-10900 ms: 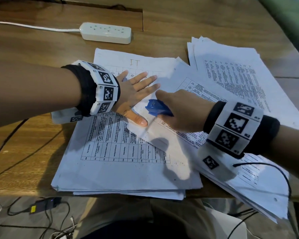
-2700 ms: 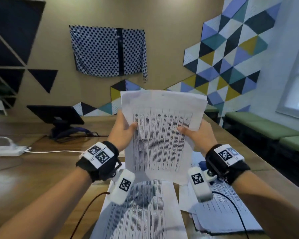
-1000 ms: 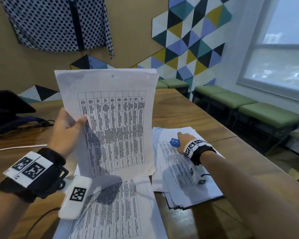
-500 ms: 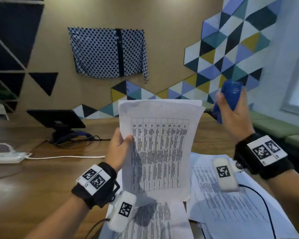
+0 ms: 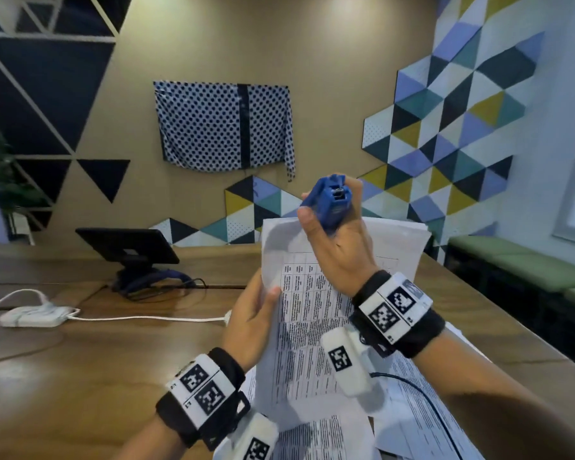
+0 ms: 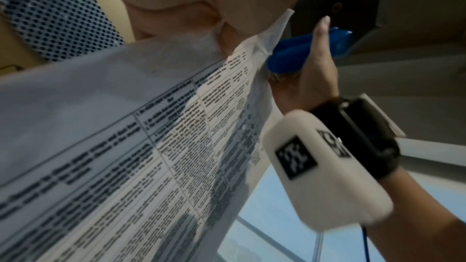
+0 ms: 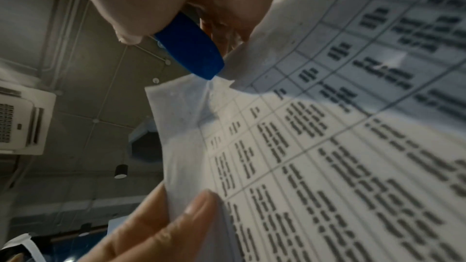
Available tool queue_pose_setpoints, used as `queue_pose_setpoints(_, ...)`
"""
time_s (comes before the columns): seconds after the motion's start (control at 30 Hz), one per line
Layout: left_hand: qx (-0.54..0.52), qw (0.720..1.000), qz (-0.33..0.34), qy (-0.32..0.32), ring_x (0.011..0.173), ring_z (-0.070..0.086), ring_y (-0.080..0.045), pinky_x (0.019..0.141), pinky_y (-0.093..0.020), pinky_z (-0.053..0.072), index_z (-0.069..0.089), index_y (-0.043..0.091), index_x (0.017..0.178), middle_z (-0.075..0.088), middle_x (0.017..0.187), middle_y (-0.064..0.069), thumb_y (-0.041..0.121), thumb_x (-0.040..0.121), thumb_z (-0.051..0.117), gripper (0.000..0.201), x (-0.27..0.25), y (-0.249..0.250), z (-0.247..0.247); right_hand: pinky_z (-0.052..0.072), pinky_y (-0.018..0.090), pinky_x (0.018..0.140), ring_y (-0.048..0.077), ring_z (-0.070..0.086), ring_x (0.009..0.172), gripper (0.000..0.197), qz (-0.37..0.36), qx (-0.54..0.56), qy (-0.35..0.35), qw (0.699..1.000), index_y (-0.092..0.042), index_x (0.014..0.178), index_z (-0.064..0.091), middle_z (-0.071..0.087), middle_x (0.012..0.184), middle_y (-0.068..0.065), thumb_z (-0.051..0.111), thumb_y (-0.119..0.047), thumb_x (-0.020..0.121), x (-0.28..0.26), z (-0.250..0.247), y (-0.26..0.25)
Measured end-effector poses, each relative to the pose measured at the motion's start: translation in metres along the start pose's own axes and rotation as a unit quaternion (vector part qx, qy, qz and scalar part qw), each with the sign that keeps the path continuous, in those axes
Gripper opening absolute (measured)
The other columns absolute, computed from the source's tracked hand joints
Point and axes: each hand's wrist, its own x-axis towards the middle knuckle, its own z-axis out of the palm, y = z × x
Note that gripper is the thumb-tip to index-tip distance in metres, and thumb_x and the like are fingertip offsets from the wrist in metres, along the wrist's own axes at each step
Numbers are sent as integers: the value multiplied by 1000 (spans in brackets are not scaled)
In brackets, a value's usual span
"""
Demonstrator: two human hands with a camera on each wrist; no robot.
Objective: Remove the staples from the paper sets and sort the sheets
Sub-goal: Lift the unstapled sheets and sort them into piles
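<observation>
Gripping blue staple remover (image 5: 329, 204), paper set (image 5: 312, 327) upright

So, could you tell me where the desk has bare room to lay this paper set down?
Bare wood lies left of the left hand, this side of the white cord and power strip. Near the right hand, loose sheets crowd the desk.

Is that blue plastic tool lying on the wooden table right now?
No, the right hand grips the blue plastic staple remover in the air above the table.
</observation>
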Motion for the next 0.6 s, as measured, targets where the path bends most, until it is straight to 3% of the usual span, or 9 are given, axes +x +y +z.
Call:
queue_pose_setpoints(0.07, 5, 1000, 13, -6, 104, 64, -20, 91, -43, 50, 50, 26, 122, 68, 112, 3, 26, 89, 43, 34, -3, 2, 2, 43, 7, 64, 0, 55, 68, 24, 3, -25, 24, 999, -28, 97, 35, 55, 82, 3, 55, -21, 88, 5, 3, -1)
queue_pose_setpoints(0.17, 19, 999, 34, -11, 100, 65, -14, 88, -37, 52, 51, 33, 116, 68, 107, 12, 24, 91, 42, 28, -3, 4, 5, 52, 31, 62, 16, 62, 67, 17, -2, -46, 37, 998, -35, 95, 38, 61, 76, 1, 53, -40, 87, 11, 8, -8)
queue_pose_setpoints(0.27, 34, 998, 44, -22, 97, 65, -10, 85, -32, 52, 51, 35, 114, 68, 103, 16, 20, 95, 41, 27, -3, 5, 8, 48, 18, 59, -2, 57, 60, 14, 6, -16, 48, 999, -30, 94, 45, 55, 66, -17, 51, -40, 87, 18, 12, -10)
queue_pose_setpoints(0.37, 44, 997, 55, -23, 98, 63, -9, 85, -27, 51, 51, 35, 115, 67, 105, 15, 24, 91, 41, 29, -2, 6, 12, 42, 18, 59, 1, 49, 56, 20, 11, -9, 74, 997, -27, 85, 47, 49, 61, -14, 47, -47, 84, 24, 15, -14)
queue_pose_setpoints(0.5, 63, 995, 69, -22, 101, 62, -6, 86, -21, 48, 50, 37, 116, 66, 107, 19, 22, 91, 40, 31, -2, 6, 15, 39, 13, 56, -1, 45, 52, 17, 19, -7, 92, 996, -25, 77, 46, 45, 60, -13, 45, -38, 87, 28, 16, -18)
queue_pose_setpoints(0.6, 68, 995, 66, -25, 101, 62, -8, 87, -25, 48, 50, 36, 117, 66, 107, 16, 20, 91, 39, 32, -2, 8, 15, 41, 16, 53, 2, 46, 51, 20, 13, -16, 94, 995, -26, 75, 45, 44, 58, -12, 44, -40, 88, 28, 17, -19)
